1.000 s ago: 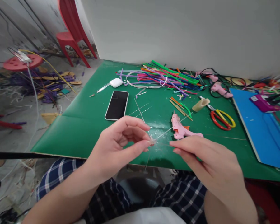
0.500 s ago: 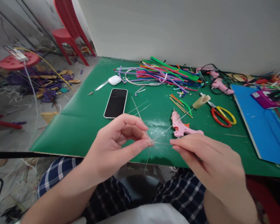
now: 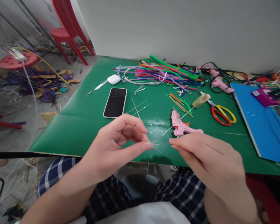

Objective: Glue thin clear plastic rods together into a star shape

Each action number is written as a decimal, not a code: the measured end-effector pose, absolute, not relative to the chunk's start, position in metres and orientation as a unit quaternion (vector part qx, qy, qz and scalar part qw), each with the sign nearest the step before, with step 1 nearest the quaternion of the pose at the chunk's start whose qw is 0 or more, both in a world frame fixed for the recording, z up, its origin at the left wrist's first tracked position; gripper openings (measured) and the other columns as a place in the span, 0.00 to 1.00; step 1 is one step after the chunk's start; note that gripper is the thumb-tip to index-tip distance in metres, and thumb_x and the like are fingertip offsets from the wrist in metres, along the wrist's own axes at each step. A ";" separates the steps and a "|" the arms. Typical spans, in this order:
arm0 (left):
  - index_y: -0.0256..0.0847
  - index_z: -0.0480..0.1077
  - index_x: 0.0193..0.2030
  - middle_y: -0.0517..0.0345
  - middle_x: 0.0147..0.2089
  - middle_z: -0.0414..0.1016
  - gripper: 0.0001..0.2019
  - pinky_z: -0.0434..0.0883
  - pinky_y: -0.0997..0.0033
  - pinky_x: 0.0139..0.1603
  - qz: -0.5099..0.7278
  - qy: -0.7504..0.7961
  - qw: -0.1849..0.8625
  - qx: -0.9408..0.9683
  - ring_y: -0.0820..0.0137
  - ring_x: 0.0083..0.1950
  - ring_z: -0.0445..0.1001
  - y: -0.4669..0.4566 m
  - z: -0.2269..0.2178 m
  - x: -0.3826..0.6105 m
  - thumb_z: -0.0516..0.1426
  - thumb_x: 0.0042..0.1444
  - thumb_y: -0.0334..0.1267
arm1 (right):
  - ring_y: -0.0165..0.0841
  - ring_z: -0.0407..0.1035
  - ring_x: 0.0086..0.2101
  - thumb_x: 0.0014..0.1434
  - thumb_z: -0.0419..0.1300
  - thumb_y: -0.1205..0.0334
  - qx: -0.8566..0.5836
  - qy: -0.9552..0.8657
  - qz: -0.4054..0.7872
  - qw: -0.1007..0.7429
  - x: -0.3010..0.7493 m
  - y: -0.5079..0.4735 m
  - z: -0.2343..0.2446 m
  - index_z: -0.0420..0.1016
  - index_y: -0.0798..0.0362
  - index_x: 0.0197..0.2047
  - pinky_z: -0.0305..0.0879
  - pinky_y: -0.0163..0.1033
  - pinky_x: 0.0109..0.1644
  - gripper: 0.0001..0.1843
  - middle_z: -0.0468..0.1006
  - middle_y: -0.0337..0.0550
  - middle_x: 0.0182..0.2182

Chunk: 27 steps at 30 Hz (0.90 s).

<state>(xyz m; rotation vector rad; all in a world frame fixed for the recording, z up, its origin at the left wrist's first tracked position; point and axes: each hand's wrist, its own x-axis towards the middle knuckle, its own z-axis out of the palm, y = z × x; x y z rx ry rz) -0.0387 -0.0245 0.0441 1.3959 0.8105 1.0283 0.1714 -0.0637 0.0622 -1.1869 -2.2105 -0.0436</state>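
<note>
My left hand (image 3: 118,149) pinches the joined middle of several thin, stiff, clear-to-silver wires (image 3: 151,144) between thumb and forefinger. The wires fan out from that joint in different directions, one pointing down past the table edge. My right hand (image 3: 210,158) has thumb and forefinger closed on the end of one wire, stretched level between the two hands. Both hands are above the front edge of the green table. Just beyond my right hand lies a pink glue gun (image 3: 180,124). A phone (image 3: 115,102) with a dark screen lies beyond my left hand.
Pipe cleaners (image 3: 163,73) are heaped at the back beside a white case (image 3: 114,79). Scissors (image 3: 222,115), short sticks (image 3: 178,104) and a beige tube (image 3: 200,100) lie to the right. A blue board (image 3: 261,121) covers the right side, with a purple box (image 3: 266,97) on it.
The wires have turned slightly at the joint, and the downward one has swung a little to the right. Both hands keep their pinch and have barely moved.
</note>
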 end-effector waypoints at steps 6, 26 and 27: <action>0.43 0.68 0.35 0.64 0.29 0.74 0.09 0.72 0.81 0.28 0.428 0.341 0.574 0.610 0.76 0.28 0.74 -0.024 0.044 -0.039 0.63 0.49 0.30 | 0.29 0.75 0.29 0.61 0.56 0.70 -0.439 -0.837 -0.050 0.323 0.172 -0.062 0.060 0.74 0.52 0.36 0.71 0.32 0.33 0.07 0.81 0.39 0.29; 0.47 0.70 0.39 0.67 0.29 0.75 0.11 0.72 0.86 0.32 0.419 0.320 0.607 0.595 0.80 0.30 0.74 -0.024 0.042 -0.040 0.62 0.51 0.28 | 0.29 0.73 0.32 0.58 0.59 0.72 -0.434 -0.830 -0.077 0.342 0.172 -0.064 0.058 0.74 0.52 0.37 0.70 0.35 0.37 0.07 0.80 0.40 0.31; 0.47 0.70 0.41 0.67 0.30 0.75 0.12 0.72 0.86 0.33 0.422 0.318 0.606 0.595 0.80 0.31 0.75 -0.024 0.042 -0.039 0.62 0.51 0.28 | 0.29 0.73 0.32 0.59 0.59 0.72 -0.435 -0.830 -0.080 0.339 0.172 -0.064 0.058 0.75 0.52 0.37 0.69 0.35 0.37 0.06 0.80 0.40 0.31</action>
